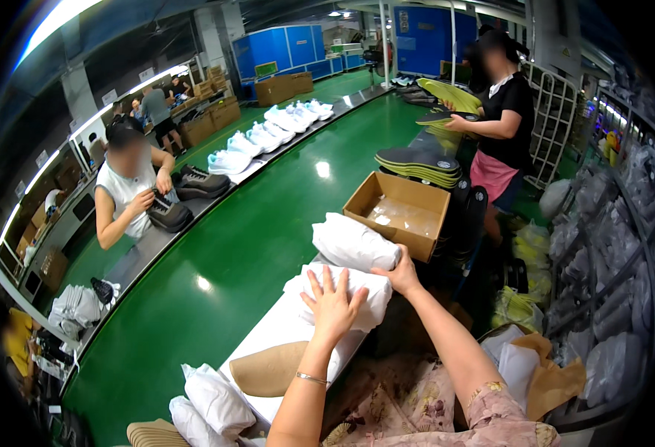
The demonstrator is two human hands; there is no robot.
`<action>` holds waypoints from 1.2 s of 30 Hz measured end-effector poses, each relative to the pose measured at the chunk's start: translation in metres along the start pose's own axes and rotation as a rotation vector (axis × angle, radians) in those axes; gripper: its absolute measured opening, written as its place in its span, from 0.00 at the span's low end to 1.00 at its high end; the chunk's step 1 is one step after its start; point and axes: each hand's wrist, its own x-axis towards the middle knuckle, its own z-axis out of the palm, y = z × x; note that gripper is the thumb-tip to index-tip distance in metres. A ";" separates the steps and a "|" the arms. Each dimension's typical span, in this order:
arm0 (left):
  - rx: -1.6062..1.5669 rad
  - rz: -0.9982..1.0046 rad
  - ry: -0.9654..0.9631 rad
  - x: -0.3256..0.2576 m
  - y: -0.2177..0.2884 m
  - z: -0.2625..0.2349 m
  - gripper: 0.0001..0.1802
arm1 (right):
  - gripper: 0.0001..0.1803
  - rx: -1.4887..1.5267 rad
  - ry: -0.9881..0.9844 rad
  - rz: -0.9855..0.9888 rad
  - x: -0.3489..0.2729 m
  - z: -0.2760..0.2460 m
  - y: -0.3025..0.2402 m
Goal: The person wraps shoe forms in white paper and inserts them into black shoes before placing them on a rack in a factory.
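Note:
My left hand [333, 304] lies with its fingers spread on a white paper-wrapped bundle [368, 302]. Just beyond it is a second white paper-wrapped bundle [353, 242], whose right end is gripped by my right hand [404, 272]. What the paper covers is hidden. Below my left hand, a tan, round-ended flat piece [264, 369] rests on a white sheet [242, 350]. An open cardboard box [424, 242] with some clear plastic inside stands beyond my right hand.
More white wrapped bundles [219, 402] and a stack of tan pieces [152, 433] sit at lower left. Across the green belt [268, 246], a person handles dark shoes [171, 214]. White shoes [264, 138] line the far edge. At right, another person holds insoles [446, 118] near a rack.

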 end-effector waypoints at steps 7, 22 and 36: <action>-0.025 0.111 0.321 -0.034 0.019 -0.039 0.29 | 0.34 -0.029 0.164 -0.075 -0.021 -0.054 -0.020; 0.465 -0.424 0.281 -0.139 -0.071 -0.081 0.28 | 0.31 0.299 -0.559 0.213 -0.190 0.061 -0.132; 0.013 -0.289 0.242 -0.149 -0.083 -0.073 0.20 | 0.09 1.204 -0.405 0.470 -0.149 0.033 -0.179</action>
